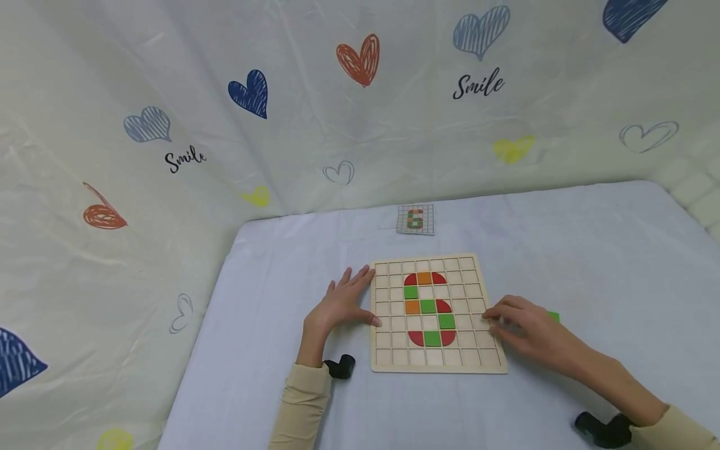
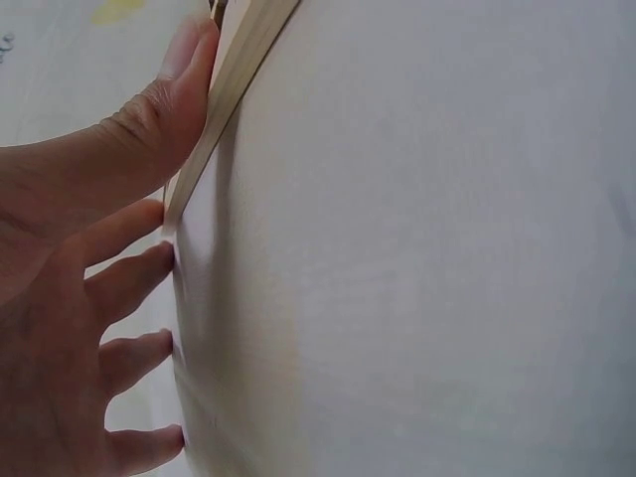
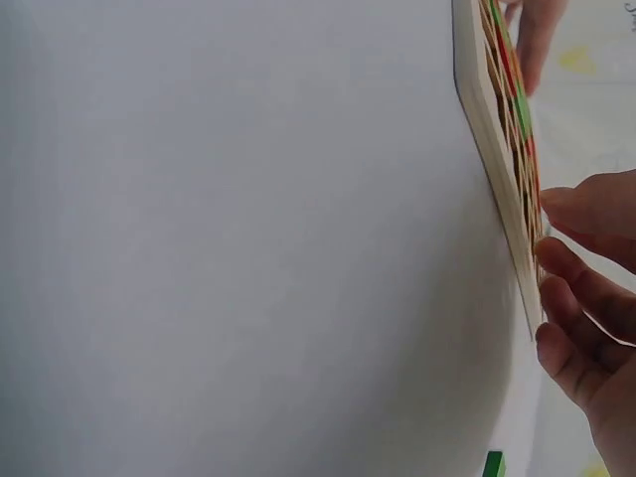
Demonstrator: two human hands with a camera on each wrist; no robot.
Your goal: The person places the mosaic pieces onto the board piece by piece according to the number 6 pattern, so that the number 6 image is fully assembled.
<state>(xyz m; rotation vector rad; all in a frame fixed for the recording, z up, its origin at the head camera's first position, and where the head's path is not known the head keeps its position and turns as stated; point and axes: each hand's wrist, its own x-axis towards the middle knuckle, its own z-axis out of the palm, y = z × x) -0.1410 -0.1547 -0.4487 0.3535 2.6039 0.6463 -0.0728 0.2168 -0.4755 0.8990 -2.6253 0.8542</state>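
A square wooden grid board (image 1: 469, 356) lies on the cloth, holding red, orange and green tiles in a pattern like a figure 6 or S. At its left edge my left hand (image 1: 343, 303) is spread, the thumb resting on the rim and the fingers stretched toward the upper left corner. In the left wrist view the thumb (image 2: 164, 119) presses along the board's side (image 2: 234, 99). My right hand (image 1: 525, 328) touches the right edge with loosely bent fingertips. The right wrist view has those fingers (image 3: 571, 268) at the board's rim. A green tile (image 1: 554, 316) shows partly behind the right hand.
A small card (image 1: 415, 220) printed with a gridded, coloured figure lies beyond the board. White cloth (image 1: 270, 275) covers the table, and a curtain with hearts (image 1: 360, 59) hangs behind it. Black wrist devices (image 1: 340, 367) sit beside both sleeves.
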